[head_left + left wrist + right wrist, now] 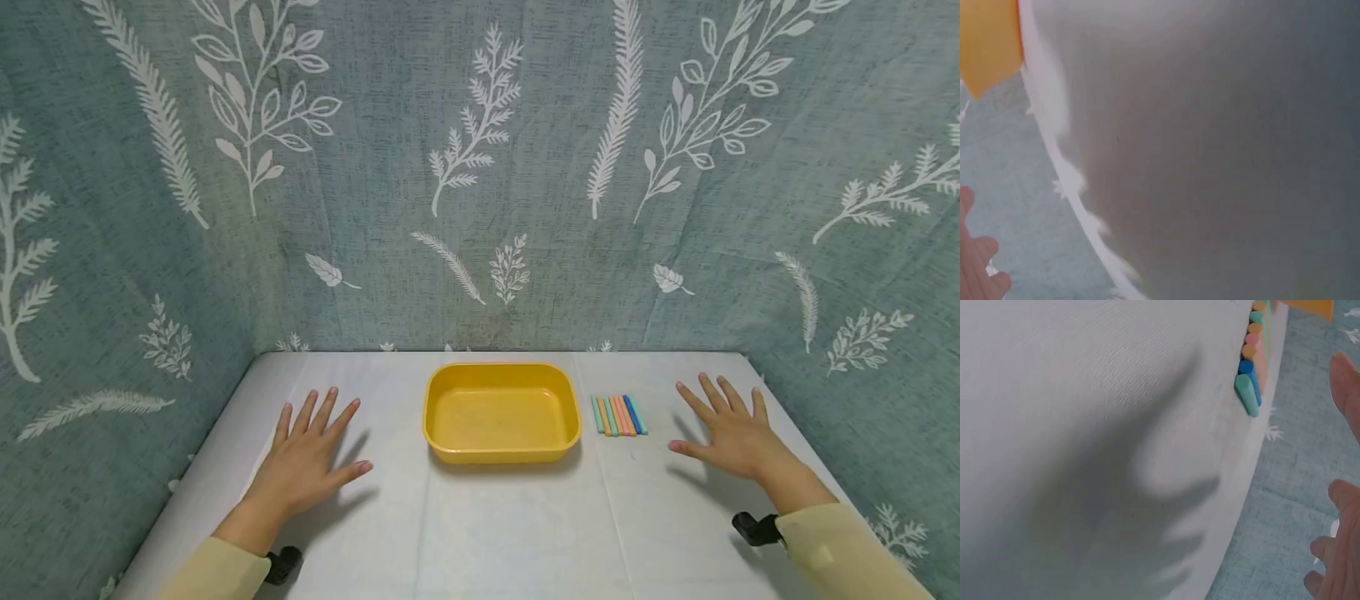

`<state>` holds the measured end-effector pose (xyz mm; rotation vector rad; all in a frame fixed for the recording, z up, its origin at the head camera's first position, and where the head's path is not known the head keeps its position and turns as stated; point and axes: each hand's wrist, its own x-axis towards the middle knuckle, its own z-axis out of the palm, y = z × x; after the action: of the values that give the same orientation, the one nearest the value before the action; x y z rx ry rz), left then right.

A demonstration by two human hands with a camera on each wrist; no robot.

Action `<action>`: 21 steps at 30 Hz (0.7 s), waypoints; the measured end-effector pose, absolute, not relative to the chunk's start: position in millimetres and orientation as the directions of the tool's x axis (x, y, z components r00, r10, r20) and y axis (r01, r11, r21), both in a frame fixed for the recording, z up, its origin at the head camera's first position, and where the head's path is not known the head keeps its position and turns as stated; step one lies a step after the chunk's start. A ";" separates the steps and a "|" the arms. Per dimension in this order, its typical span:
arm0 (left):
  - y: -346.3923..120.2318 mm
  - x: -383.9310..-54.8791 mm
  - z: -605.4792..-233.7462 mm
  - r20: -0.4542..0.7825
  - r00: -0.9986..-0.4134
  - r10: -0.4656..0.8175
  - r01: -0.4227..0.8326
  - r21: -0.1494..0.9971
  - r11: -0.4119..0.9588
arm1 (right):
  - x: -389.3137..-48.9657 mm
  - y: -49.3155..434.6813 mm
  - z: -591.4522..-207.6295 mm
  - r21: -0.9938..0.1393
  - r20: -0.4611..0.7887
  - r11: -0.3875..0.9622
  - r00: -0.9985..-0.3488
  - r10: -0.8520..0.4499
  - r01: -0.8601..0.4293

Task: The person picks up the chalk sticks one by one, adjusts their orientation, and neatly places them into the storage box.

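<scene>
A yellow rectangular tub [501, 457] stands at the middle of the white table. Just right of it lies a row of several chalk sticks [619, 416] in green, orange, pink and blue, side by side; the right wrist view shows the round ends of the chalks [1251, 350]. To the left of the tub, my left hand [303, 467] is spread over the table, palm down, holding nothing. My right hand [738, 437] is spread in the same way, to the right of the chalks and apart from them. Both hands cast shadows on the cloth.
A white cloth covers the table [517, 533]. Grey-green fabric walls [555, 167] with white leaf prints rise behind it and on both sides. Each wrist carries a small black camera mount [756, 528] at the sleeve.
</scene>
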<state>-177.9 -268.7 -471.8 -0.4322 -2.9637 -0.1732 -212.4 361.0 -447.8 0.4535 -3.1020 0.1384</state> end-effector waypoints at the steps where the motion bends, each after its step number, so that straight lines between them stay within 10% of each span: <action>1: -267.8 -178.3 -472.3 0.157 -0.950 0.271 0.288 0.098 0.953 | -212.1 360.5 -448.7 -0.096 0.020 0.953 -0.958 -0.285 -0.286; 21: -228.0 -180.2 -466.8 0.138 -0.963 0.232 0.262 0.274 0.925 | -215.5 335.1 -454.6 -0.250 0.066 0.921 -0.954 -0.293 -0.300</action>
<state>-180.2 -228.0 -466.8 -0.3833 -2.9814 -0.4460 -215.5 335.1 -454.6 0.4711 -3.0513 0.4041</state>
